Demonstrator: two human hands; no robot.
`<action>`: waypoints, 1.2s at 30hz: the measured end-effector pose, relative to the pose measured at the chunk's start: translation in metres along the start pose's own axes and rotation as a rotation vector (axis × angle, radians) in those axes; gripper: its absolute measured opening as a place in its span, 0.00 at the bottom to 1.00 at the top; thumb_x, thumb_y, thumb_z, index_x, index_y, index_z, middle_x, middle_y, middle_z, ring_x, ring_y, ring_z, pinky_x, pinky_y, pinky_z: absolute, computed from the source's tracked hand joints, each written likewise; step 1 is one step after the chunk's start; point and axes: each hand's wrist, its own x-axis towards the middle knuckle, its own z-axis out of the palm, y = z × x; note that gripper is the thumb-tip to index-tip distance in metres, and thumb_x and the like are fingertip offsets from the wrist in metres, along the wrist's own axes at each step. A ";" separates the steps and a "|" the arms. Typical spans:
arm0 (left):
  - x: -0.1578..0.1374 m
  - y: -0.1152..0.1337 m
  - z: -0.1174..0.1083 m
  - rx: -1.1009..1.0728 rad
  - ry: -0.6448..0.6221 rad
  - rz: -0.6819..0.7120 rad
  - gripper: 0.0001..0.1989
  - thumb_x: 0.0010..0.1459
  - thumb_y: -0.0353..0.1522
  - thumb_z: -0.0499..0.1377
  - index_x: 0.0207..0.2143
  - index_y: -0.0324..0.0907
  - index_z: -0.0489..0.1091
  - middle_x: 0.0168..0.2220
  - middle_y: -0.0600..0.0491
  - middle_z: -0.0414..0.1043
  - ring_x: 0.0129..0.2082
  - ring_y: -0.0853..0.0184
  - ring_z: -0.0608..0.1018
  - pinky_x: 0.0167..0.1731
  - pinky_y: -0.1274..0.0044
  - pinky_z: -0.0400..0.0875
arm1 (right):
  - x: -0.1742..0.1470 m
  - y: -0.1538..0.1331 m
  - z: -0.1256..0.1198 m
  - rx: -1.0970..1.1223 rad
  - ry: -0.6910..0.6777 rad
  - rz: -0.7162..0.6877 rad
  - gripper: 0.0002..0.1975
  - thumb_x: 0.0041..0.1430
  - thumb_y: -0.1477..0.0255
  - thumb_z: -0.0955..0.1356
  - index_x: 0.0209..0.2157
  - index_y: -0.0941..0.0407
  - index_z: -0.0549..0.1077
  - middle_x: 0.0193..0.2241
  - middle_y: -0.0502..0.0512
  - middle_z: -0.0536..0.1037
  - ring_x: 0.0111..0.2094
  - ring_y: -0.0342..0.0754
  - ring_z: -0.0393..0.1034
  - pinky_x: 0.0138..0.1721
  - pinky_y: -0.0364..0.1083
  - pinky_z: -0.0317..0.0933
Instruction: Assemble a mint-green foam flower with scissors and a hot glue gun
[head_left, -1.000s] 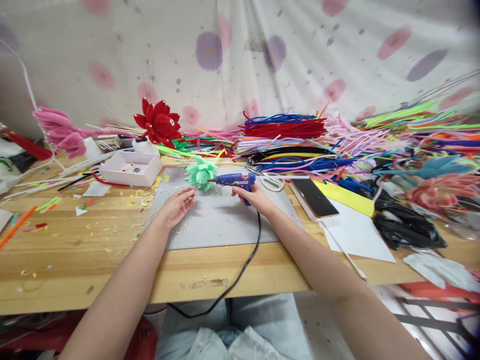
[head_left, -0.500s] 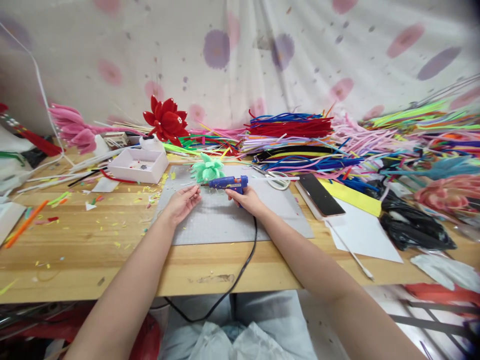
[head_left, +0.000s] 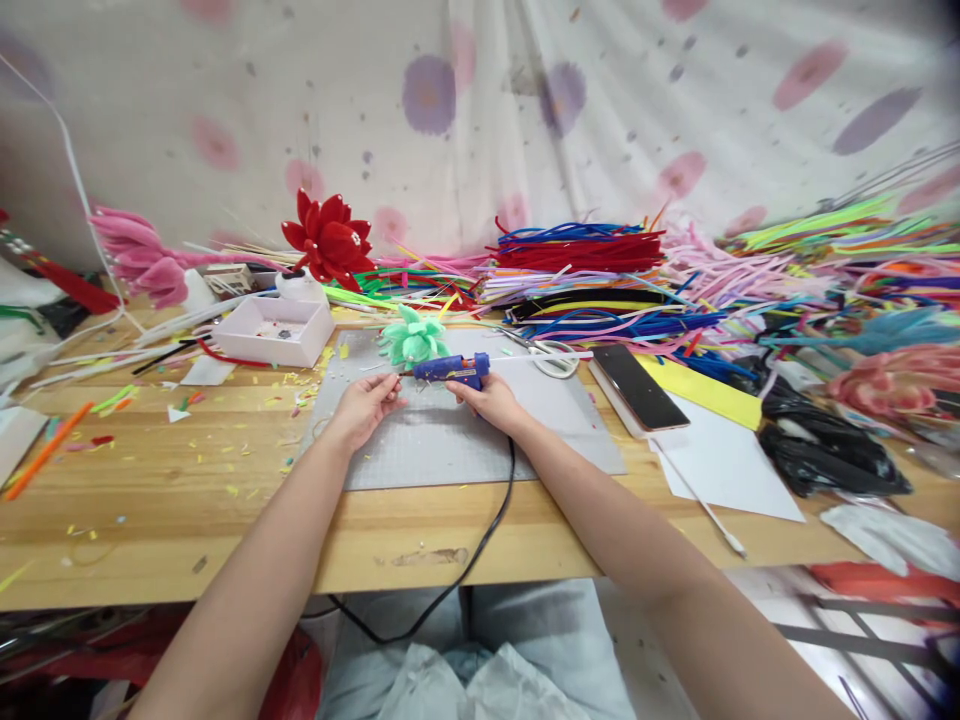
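My right hand point(head_left: 491, 400) is wrapped round the handle of a blue hot glue gun point(head_left: 454, 369), whose nozzle points left. A white glue stick point(head_left: 532, 356) juts from its back end, and a black cord point(head_left: 491, 530) drops from the handle over the table edge. At the nozzle tip, my left hand point(head_left: 367, 408) has its thumb and fingers pinched together; whatever is between them is too small to make out. Just behind the gun, a mint-green fuzzy flower point(head_left: 414, 337) lies on the grey cutting mat point(head_left: 480, 455).
White-handled scissors point(head_left: 553, 362) lie on the mat's far right. A phone point(head_left: 639, 388) rests right of the mat. To the left stands a white box point(head_left: 281, 345) holding small bits. Behind are a red flower point(head_left: 330, 240) and bundles of pipe cleaners point(head_left: 581, 250). Scraps litter the table's left.
The glue gun has shifted very slightly left, and its nozzle sits closer to my left fingertips. My left hand keeps its pinch. The view has moved a little.
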 end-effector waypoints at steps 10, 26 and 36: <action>0.000 0.001 -0.004 0.026 0.005 0.010 0.07 0.41 0.28 0.66 0.25 0.34 0.72 0.21 0.55 0.69 0.21 0.77 0.68 0.28 0.79 0.72 | -0.001 0.002 -0.001 -0.006 -0.016 0.021 0.22 0.46 0.51 0.66 0.20 0.57 0.67 0.12 0.46 0.63 0.18 0.40 0.58 0.22 0.41 0.53; 0.002 0.003 -0.004 0.024 0.031 -0.019 0.04 0.43 0.25 0.65 0.25 0.34 0.72 0.21 0.55 0.70 0.20 0.77 0.69 0.27 0.80 0.72 | -0.002 0.002 -0.001 0.004 -0.010 0.032 0.22 0.44 0.50 0.66 0.21 0.57 0.69 0.14 0.47 0.65 0.20 0.41 0.61 0.25 0.41 0.55; 0.000 0.005 -0.004 0.010 0.032 -0.032 0.04 0.43 0.24 0.64 0.25 0.34 0.72 0.20 0.55 0.70 0.19 0.78 0.69 0.27 0.81 0.73 | 0.000 0.005 -0.001 -0.009 -0.016 0.001 0.23 0.45 0.50 0.65 0.20 0.57 0.68 0.13 0.46 0.64 0.18 0.40 0.59 0.23 0.41 0.54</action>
